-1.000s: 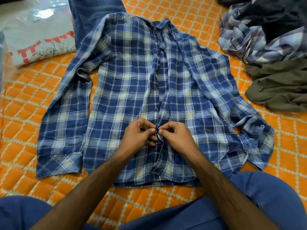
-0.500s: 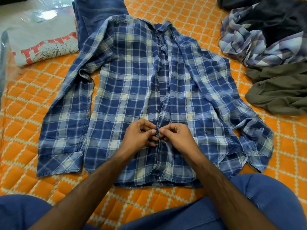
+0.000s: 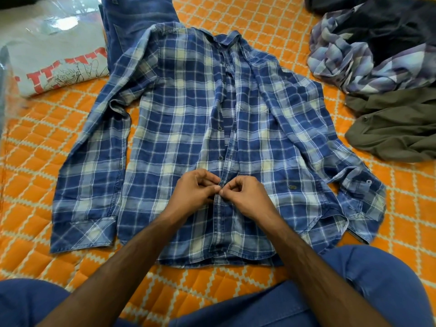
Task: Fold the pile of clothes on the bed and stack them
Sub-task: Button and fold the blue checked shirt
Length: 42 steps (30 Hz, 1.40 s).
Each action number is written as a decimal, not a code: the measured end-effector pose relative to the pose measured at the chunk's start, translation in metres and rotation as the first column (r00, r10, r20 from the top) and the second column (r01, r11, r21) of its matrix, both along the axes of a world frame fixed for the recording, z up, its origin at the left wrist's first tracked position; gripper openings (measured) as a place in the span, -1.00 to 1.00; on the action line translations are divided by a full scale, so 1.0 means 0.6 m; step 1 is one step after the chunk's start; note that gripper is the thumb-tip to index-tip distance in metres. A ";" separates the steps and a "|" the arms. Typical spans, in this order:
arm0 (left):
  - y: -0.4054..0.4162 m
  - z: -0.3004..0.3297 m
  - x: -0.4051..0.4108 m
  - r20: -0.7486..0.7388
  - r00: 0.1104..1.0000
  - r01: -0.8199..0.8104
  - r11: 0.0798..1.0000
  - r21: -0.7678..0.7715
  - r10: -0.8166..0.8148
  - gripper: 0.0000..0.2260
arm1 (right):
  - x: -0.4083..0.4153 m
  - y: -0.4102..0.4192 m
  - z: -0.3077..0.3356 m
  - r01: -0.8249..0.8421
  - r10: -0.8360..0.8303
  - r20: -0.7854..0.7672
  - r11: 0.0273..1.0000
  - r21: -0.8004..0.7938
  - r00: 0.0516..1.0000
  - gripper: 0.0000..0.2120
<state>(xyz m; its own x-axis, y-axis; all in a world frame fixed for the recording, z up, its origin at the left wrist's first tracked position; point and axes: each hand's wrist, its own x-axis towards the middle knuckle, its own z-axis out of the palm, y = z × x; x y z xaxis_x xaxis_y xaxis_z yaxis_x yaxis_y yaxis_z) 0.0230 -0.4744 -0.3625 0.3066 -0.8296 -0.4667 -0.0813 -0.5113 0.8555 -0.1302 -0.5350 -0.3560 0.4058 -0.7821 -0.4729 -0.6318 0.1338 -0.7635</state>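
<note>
blue plaid shirt (image 3: 188,128) flat on orange quilt (image 3: 35,161); left hand (image 3: 193,193) and right hand (image 3: 247,197) pinch its placket. jeans (image 3: 132,20), printed tee (image 3: 56,67) at far left; crumpled plaid shirt (image 3: 349,60), olive garment (image 3: 396,128) at right.

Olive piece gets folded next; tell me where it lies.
In the head view the olive garment lies crumpled at the right edge of the orange bedspread, just below the pale plaid shirt and right of the blue plaid shirt.

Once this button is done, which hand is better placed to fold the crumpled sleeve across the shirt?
Probably the right hand. The crumpled sleeve lies on its side of the blue plaid shirt, while the left hand would have to cross over. Both now pinch the placket.
</note>
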 end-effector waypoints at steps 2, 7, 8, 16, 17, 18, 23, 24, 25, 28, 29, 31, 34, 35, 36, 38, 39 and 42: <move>-0.001 -0.002 0.000 0.065 0.998 0.017 1.000 -0.010 -0.017 -0.86 | 0.001 0.000 0.003 -0.001 0.001 0.000 1.000 0.009 1.000 -0.90; -0.001 0.001 -0.003 0.252 0.966 0.077 0.994 -0.077 -0.055 -0.76 | 0.001 -0.001 0.005 0.033 -0.033 0.009 0.999 0.019 0.999 -0.90; -0.001 0.004 -0.003 0.298 0.952 0.102 0.991 -0.092 -0.070 -0.74 | 0.001 0.000 0.006 0.047 -0.047 0.017 0.999 0.022 0.999 -0.91; -0.002 0.003 0.015 0.348 0.920 0.191 0.982 0.000 -0.179 -0.72 | -0.010 -0.027 0.016 0.059 -0.062 0.034 0.994 0.090 0.997 -0.85; -0.004 0.008 0.019 0.321 0.926 0.205 0.979 0.013 -0.199 -0.75 | -0.013 -0.038 0.021 0.065 -0.067 0.032 0.996 0.060 0.997 -0.86; -0.008 0.012 0.022 0.301 0.928 0.223 0.975 0.022 -0.219 -0.78 | -0.016 -0.049 0.026 0.063 -0.063 0.023 0.998 -0.002 0.998 -0.88; -0.051 0.023 0.036 0.559 0.788 0.330 0.943 -0.030 -0.258 -0.85 | 0.013 -0.105 0.042 -0.125 0.129 -0.015 0.914 -0.386 0.992 -0.96; -0.061 0.023 0.039 0.592 0.765 0.350 0.935 -0.051 -0.254 -0.82 | 0.022 -0.112 0.037 -0.157 0.156 -0.035 0.898 -0.411 0.987 -0.97; -0.070 0.023 0.041 0.607 0.751 0.372 0.926 -0.062 -0.260 -0.80 | 0.030 -0.119 0.029 -0.179 0.166 -0.066 0.890 -0.418 0.984 -0.98; -0.089 0.018 0.045 0.643 0.701 0.431 0.902 -0.034 -0.310 -0.79 | 0.043 -0.119 0.010 -0.233 0.138 -0.246 0.880 -0.415 0.959 -0.78; -0.094 0.012 0.046 0.638 0.705 0.430 0.902 -0.036 -0.310 -0.80 | 0.045 -0.118 0.006 -0.249 0.127 -0.305 0.880 -0.404 0.944 -0.72; -0.099 0.001 0.051 0.618 0.738 0.393 0.917 -0.064 -0.272 -0.82 | 0.053 -0.115 0.007 -0.290 0.121 -0.398 0.871 -0.397 0.909 -0.60; -0.110 -0.008 0.057 0.571 0.787 0.340 0.936 -0.087 -0.234 -0.89 | 0.065 -0.115 0.012 -0.336 0.115 -0.482 0.853 -0.400 0.868 -0.55; -0.114 -0.008 0.057 0.549 0.802 0.334 0.939 -0.086 -0.235 -0.92 | 0.066 -0.115 0.015 -0.345 0.114 -0.491 0.845 -0.409 0.863 -0.58; -0.121 -0.009 0.057 0.533 0.810 0.334 0.939 -0.078 -0.244 -0.92 | 0.067 -0.115 0.016 -0.356 0.117 -0.496 0.834 -0.421 0.861 -0.62; -0.130 -0.016 0.057 0.537 0.801 0.344 0.938 -0.050 -0.265 -0.92 | 0.069 -0.115 0.015 -0.370 0.119 -0.496 0.814 -0.447 0.860 -0.71; -0.132 -0.018 0.056 0.548 0.791 0.347 0.937 -0.038 -0.271 -0.92 | 0.068 -0.114 0.016 -0.369 0.115 -0.493 0.810 -0.456 0.863 -0.74; -0.137 -0.015 0.055 0.490 0.829 0.326 0.945 -0.031 -0.270 -0.91 | 0.063 -0.119 0.015 -0.324 0.100 -0.461 0.838 -0.439 0.882 -0.82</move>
